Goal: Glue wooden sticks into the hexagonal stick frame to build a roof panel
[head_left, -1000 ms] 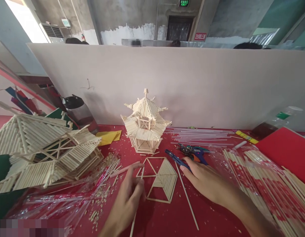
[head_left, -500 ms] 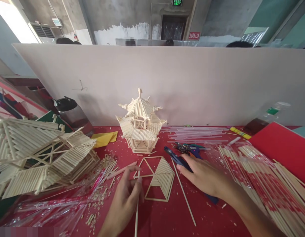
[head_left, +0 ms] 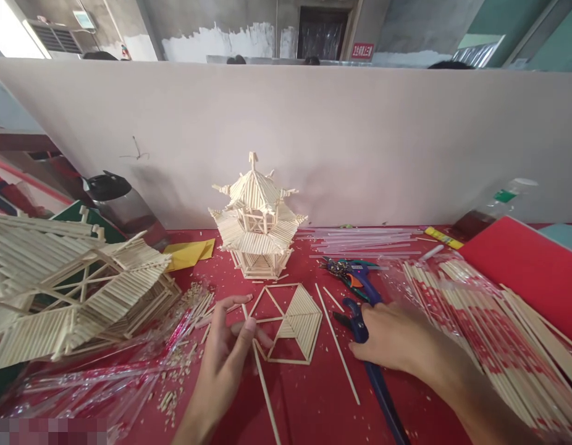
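Two pale stick-built pavilion models: a small one (head_left: 257,219) beyond the hands, a large one (head_left: 68,290) left of them. One blue-handled cutter (head_left: 369,352) lies under the right hand (head_left: 397,337).

This looks like a craft workshop with shared work stations. A red desk (head_left: 314,395) is strewn with wood chips and packs of chopsticks (head_left: 490,334) in plastic wrap. On it stand a small stick-built pagoda model (head_left: 256,219) and a bigger stick roof (head_left: 73,290), with a glue gun (head_left: 353,273) and glue sticks (head_left: 360,240) nearby. A plain partition board (head_left: 360,136) closes off the desk; above it show bare concrete walls (head_left: 197,18) and a dark door (head_left: 325,31).
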